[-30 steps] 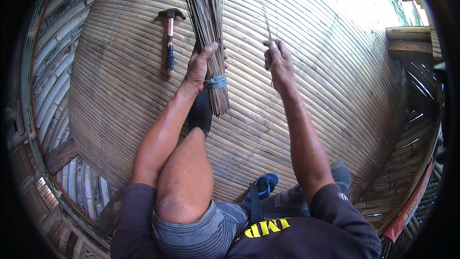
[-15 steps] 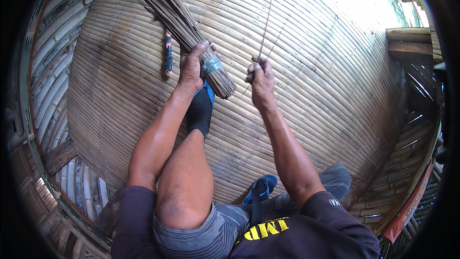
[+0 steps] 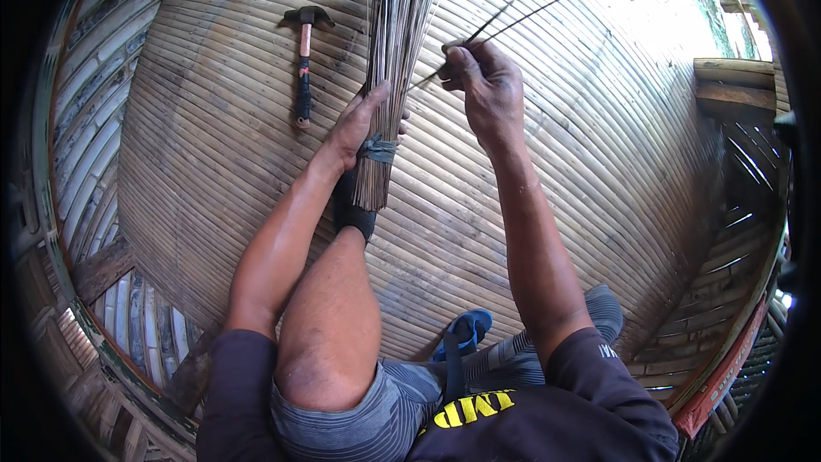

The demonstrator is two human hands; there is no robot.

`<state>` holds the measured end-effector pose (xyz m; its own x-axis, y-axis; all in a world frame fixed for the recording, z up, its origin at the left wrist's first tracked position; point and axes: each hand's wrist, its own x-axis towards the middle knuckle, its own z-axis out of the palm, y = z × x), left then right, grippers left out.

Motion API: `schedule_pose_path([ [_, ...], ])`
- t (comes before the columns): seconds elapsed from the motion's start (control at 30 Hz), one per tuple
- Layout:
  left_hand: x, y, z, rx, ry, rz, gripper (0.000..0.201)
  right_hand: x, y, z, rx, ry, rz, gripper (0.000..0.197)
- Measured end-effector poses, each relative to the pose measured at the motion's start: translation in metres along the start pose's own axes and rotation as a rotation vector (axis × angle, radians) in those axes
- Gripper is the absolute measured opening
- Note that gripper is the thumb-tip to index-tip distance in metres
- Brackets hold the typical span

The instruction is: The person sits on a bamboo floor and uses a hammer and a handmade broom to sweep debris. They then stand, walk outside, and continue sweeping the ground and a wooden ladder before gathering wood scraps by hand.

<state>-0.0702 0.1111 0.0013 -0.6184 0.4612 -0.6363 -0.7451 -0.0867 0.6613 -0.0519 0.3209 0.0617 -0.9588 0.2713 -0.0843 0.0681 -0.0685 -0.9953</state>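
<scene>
My left hand (image 3: 359,127) is wrapped round a stick broom (image 3: 395,43), a thick bundle of thin brown sticks. A blue-green tie (image 3: 377,149) binds it just below my fingers, and its cut butt ends point toward me above my foot. To the right of the bundle, my right hand (image 3: 486,77) pinches a few loose thin sticks (image 3: 534,10). They slant up to the right from my fingertips, and a short end pokes out toward the broom. The far end of the broom runs out of the picture's top.
A claw hammer (image 3: 304,68) with a black and pink handle lies on the bamboo slat floor (image 3: 222,162) left of the broom. Bamboo walls curve round both sides. A wooden beam (image 3: 735,90) juts in at the right. My blue sandal (image 3: 466,334) rests near my lap.
The broom has swung from slanting up-left to nearly upright, uncovering the hammer's head. My right hand has moved up and right, and its sticks now tilt farther to the right.
</scene>
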Motion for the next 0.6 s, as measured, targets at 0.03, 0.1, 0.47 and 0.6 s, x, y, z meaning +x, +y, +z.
schedule_pose_path([
  [0.03, 0.0, -0.002, -0.002, 0.003, -0.009, -0.006, 0.052, 0.002, -0.002, 0.003, 0.002, 0.004, 0.055, 0.015],
  [0.1, -0.002, -0.005, -0.004, -0.002, -0.017, -0.024, 0.056, 0.006, -0.004, 0.009, 0.033, -0.008, 0.079, 0.013],
  [0.47, -0.02, -0.013, -0.008, 0.046, -0.031, -0.038, 0.06, 0.017, -0.01, 0.005, -0.284, -0.177, 0.147, 0.019],
  [0.6, -0.02, -0.013, -0.009, 0.041, -0.049, -0.035, 0.058, 0.013, -0.017, 0.006, -0.406, -0.173, 0.111, 0.018],
])
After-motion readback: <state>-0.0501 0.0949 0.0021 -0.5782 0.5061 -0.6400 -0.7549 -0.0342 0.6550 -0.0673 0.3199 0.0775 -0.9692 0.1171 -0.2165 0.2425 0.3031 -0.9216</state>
